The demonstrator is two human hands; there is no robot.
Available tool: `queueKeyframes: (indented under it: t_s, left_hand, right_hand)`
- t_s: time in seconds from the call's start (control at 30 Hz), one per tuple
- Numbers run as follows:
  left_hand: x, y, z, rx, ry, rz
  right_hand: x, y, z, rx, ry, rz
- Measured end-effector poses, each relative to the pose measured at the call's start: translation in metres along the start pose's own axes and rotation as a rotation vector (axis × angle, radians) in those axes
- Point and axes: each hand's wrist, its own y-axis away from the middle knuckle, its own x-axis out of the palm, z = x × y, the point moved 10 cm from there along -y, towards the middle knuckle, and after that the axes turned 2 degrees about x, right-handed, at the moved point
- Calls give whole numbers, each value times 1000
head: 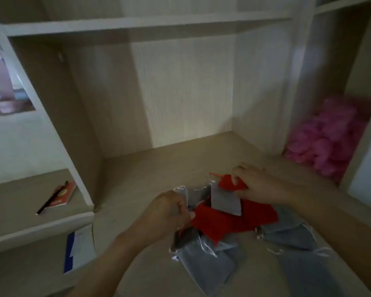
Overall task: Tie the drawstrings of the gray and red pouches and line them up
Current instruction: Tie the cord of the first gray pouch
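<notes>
Close by, gray pouches (pixel 204 262) lie in a heap on the table (pixel 137 179), with loose strings (pixel 208 247). The left hand (pixel 167 213) pinches the edge of the middle red pouch (pixel 223 224), and farther back the right hand (pixel 257 185) holds the far red pouch (pixel 228 182) by its top. One pull could snag the strings and drag the whole heap.

Left grip (pixel 167 213) curled, pinching; right grip (pixel 255 185) curled, pinching; forearms converging.

L hand (pixel 165 213) pinching near red pouch (pixel 223 226), R hand (pixel 259 186) gripping far red pouch (pixel 228 182), gray pouches (pixel 206 260) around
</notes>
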Motion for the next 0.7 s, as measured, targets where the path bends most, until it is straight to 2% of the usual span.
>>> queueKeyframes:
  t_s: [0.1,0.2,0.33,0.6,0.7]
  left_hand:
    - [27,14,13,-102,33,71]
    - [58,33,20,-125,61,132]
    - [67,45,18,-104,36,70]
    - [79,60,-8,-62,73,116]
    - [81,58,-6,-82,43,130]
  right_hand:
    - [27,13,-4,37,-117,61]
    - [56,37,4,54,-209,165]
    - [69,56,2,98,-184,127]
    - [63,81,-10,108,-150,234]
    - [53,83,-15,76,-59,201]
